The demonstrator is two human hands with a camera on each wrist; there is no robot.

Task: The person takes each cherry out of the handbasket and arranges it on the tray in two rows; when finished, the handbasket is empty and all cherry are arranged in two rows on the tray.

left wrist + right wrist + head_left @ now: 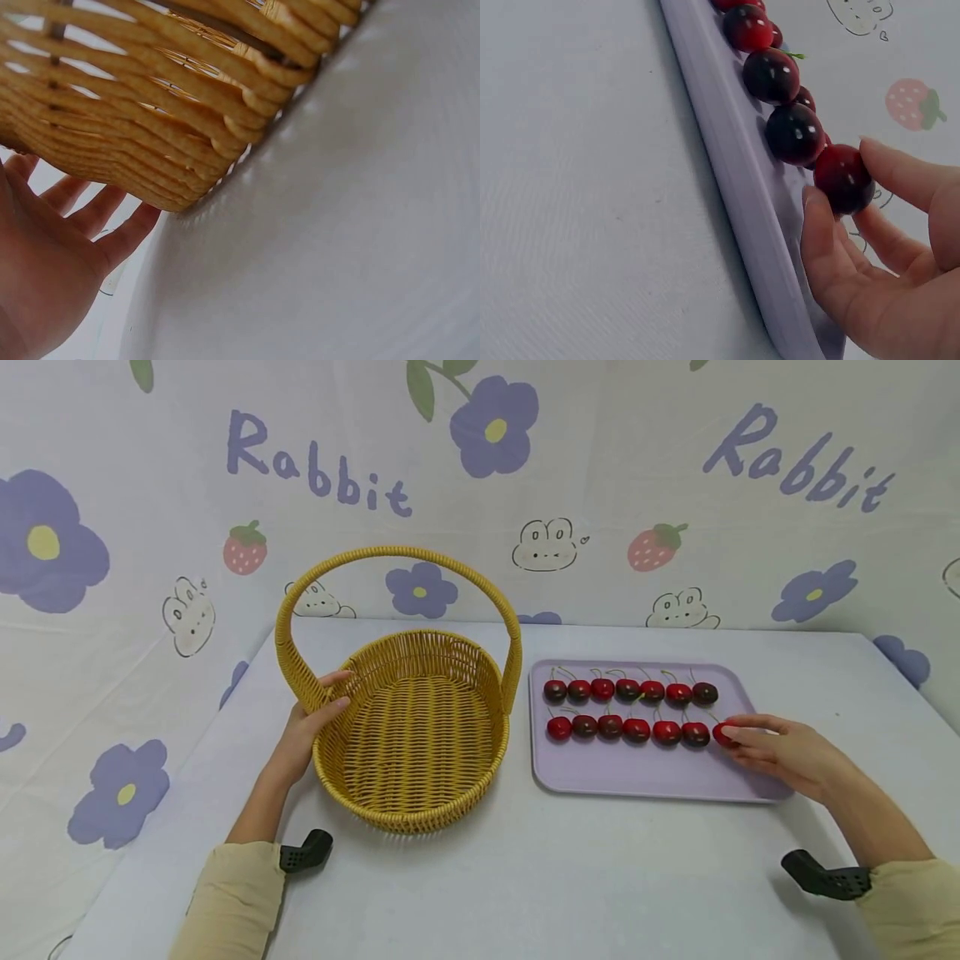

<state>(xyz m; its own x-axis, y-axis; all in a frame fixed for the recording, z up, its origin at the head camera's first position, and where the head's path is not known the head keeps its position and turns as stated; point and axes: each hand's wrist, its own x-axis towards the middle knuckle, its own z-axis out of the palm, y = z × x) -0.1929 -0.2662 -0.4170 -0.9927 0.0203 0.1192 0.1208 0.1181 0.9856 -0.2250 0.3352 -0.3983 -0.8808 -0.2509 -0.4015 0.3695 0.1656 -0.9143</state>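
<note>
In the head view, a round yellow woven basket with a tall arched handle stands on the table with nothing inside. My left hand holds its left rim beside the handle's foot, thumb over the edge. The left wrist view has the fingers against the basket's woven wall. To the right, a lilac tray bears two rows of dark red cherries with thin stems. My right hand pinches a red cherry between thumb and fingers, at the right end of the front row.
The tray lies right of the basket on a white table. Behind rises a white cloth printed with flowers, rabbits and strawberries. Dark wrist-worn pieces sit at the left cuff and the right cuff.
</note>
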